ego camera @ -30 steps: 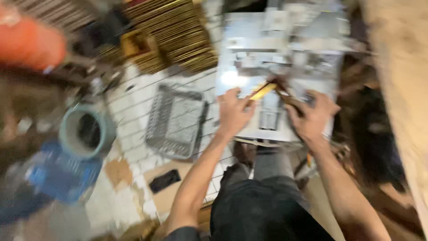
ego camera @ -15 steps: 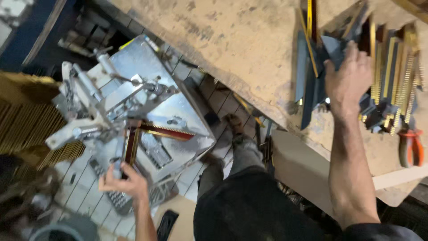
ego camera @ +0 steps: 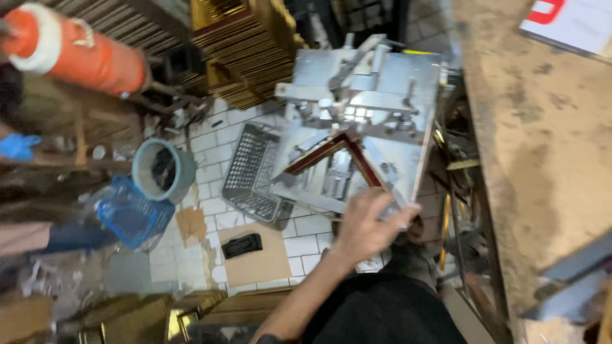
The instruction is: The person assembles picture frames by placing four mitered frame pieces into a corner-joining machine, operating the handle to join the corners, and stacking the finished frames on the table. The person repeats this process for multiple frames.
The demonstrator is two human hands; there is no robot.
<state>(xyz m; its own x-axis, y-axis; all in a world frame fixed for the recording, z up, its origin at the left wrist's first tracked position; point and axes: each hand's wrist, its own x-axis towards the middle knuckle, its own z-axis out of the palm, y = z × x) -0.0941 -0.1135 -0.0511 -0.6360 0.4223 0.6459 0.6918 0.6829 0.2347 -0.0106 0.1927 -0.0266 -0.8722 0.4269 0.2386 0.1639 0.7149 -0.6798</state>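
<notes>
Compared with the frame 0.5 s earlier, the view has swung left: the metal jig (ego camera: 357,121) now sits at upper centre instead of left, and the wooden bench (ego camera: 542,146) fills the right side. The right hand, then resting on the stacked mouldings on the bench, is no longer in view. The left hand (ego camera: 366,226), then at the lower left of the jig, now lies at the jig's lower right edge, at centre frame.

The left hand is half open, fingers spread and blurred; whether it grips anything cannot be told. It touches or overlaps the jig's lower edge.

The frame corner (ego camera: 338,153), 2 dark red and gold moulding pieces joined in a V, lies on the jig just above the hand.

Packages, labels and signs:
- White sheet with red marking (ego camera: 570,22), upper right corner, flat on the bench.
- Orange cylinder with white band (ego camera: 76,54), upper left, tilted.
- Blue crumpled bag (ego camera: 131,213), left of centre, on the floor.
- Grey bucket (ego camera: 162,169), just above the bag.
- Grey perforated crate (ego camera: 252,172), left of the jig, on the tiled floor.
- Brown cardboard sheet (ego camera: 261,258), lower centre, with a small black object (ego camera: 241,245) on it.
- Gold moulding stack (ego camera: 245,48), upper centre.
</notes>
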